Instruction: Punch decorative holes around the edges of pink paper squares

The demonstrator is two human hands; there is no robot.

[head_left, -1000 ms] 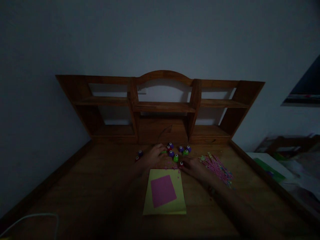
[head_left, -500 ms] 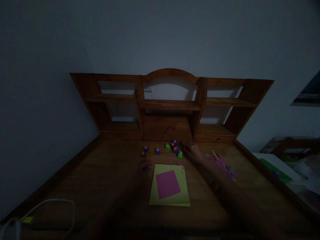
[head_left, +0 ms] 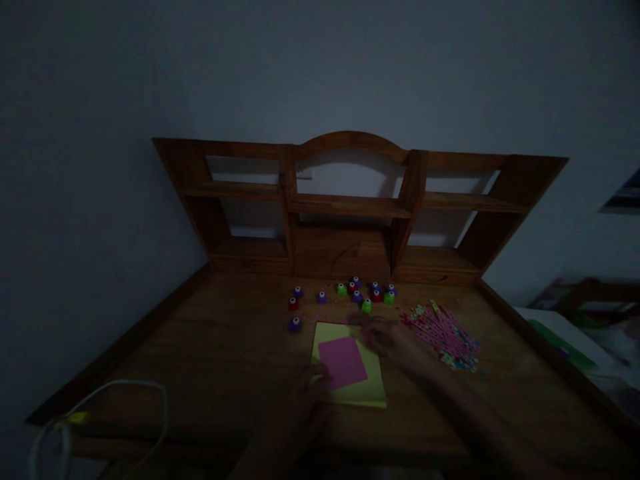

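Note:
The room is very dark. On the wooden desk lies a yellow sheet with a pink square of paper on top. My left hand rests at the sheet's left lower edge; its fingers are too dark to read. My right hand hovers over the sheet's upper right corner, blurred. Behind the sheet stand several small round punches in purple, green and red; one purple punch stands alone at the sheet's upper left.
A heap of pink patterned paper strips lies to the right of my right hand. A wooden shelf unit stands at the desk's back against the wall. A white cable loops at the front left.
My left hand has drawn back from the punches to the sheet's left edge. My right hand has come back from the punches over the sheet. The view has shifted left.

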